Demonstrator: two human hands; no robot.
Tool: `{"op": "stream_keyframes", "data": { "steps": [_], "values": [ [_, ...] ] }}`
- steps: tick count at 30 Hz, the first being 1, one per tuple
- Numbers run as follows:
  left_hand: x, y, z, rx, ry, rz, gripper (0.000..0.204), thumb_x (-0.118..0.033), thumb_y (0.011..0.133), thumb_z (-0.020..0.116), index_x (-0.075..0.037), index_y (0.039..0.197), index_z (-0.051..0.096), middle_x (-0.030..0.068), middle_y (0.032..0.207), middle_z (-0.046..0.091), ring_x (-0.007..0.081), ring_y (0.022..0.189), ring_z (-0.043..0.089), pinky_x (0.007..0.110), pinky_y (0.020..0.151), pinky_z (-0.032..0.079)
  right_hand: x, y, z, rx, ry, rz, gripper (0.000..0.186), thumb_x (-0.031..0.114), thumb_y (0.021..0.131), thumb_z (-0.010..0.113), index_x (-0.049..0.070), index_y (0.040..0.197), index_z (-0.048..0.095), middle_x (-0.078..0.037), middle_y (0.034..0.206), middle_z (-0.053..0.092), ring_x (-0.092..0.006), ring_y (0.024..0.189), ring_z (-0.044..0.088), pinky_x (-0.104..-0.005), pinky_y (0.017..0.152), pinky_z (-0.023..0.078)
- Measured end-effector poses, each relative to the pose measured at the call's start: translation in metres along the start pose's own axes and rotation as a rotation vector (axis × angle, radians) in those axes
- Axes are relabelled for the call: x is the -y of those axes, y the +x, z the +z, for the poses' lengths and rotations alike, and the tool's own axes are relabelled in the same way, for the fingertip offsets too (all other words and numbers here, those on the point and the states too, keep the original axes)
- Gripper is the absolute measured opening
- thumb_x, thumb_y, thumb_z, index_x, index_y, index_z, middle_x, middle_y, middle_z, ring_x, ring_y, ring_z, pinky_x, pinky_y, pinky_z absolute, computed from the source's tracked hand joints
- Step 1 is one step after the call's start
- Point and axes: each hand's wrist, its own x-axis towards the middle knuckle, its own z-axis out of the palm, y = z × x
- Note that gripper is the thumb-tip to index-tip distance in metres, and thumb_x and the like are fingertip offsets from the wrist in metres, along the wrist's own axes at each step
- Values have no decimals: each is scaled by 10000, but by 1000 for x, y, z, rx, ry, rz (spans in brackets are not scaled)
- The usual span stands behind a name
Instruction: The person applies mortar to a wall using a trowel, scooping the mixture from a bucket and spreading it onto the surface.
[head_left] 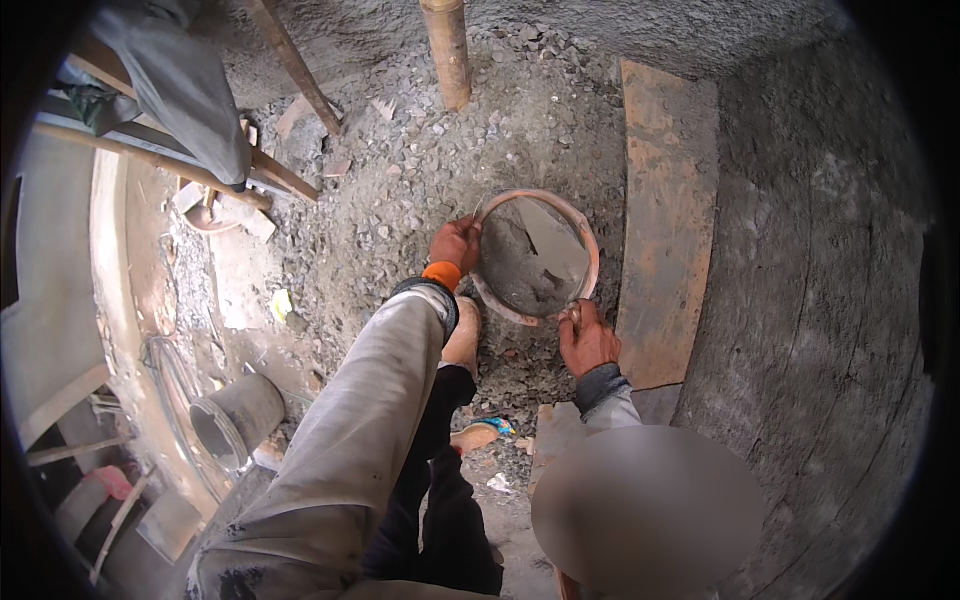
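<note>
A round bucket with a reddish-orange rim (592,240) is in front of me, seen from above. Wet grey mortar (548,245) fills part of it, smooth and watery on one side, thicker and darker on the other. My left hand (457,243), below a grey sleeve and an orange band, is closed at the bucket's left edge. At the lower right of the rim my right hand (588,338) is closed too, its fingers pinched on the edge. How deep the bucket is, and whether its base touches the ground, I cannot tell.
Loose gravel (400,170) surrounds the bucket. A stained board (668,230) lies to the right, beside a rough grey wall (800,250). Bamboo poles (447,55) stand at the back. Another bucket (238,420) lies tipped at the left. A blurred patch hides the lower right.
</note>
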Motion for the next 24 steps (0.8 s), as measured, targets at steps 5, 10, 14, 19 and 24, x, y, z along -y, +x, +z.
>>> {"op": "stream_keyframes", "data": {
  "steps": [5, 10, 14, 19, 24],
  "values": [
    [9, 9, 17, 81, -139, -18, 303, -249, 875, 547, -99, 1128, 620, 101, 924, 665, 161, 841, 601, 279, 782, 454, -27, 27, -9, 372, -138, 227, 385, 371, 845, 496, 71, 1085, 528, -239, 977, 609, -391, 936, 581, -486, 780, 461],
    [25, 16, 4, 152, -288, -114, 273, -161, 887, 550, -49, 1127, 614, 0, 916, 636, 66, 825, 536, 228, 749, 442, -33, 3, -45, 184, -146, 271, 335, 298, 827, 519, 113, 1107, 528, -174, 1022, 619, -369, 911, 597, -469, 778, 473],
    [-8, -1, 33, 262, -475, -137, 295, -155, 888, 562, -28, 1152, 594, -20, 901, 624, 51, 826, 521, 215, 775, 428, -28, 38, 23, 192, -103, 282, 301, 297, 806, 546, 122, 1048, 584, -162, 937, 642, -360, 873, 605, -444, 768, 484],
    [11, -24, 20, 237, -571, -227, 307, -163, 891, 574, -32, 1168, 588, -49, 922, 607, 41, 824, 506, 220, 784, 421, -27, 12, 60, 103, 385, 265, 352, 347, 767, 616, 72, 986, 632, -191, 906, 642, -353, 884, 611, -426, 754, 492],
    [18, -14, 15, 192, -483, -229, 308, -132, 879, 571, -30, 1169, 583, -35, 930, 612, 42, 817, 507, 219, 766, 425, -36, -19, 20, 190, 339, 229, 427, 351, 765, 626, 64, 1077, 575, -193, 893, 642, -354, 852, 623, -437, 734, 493]
  ]
}}
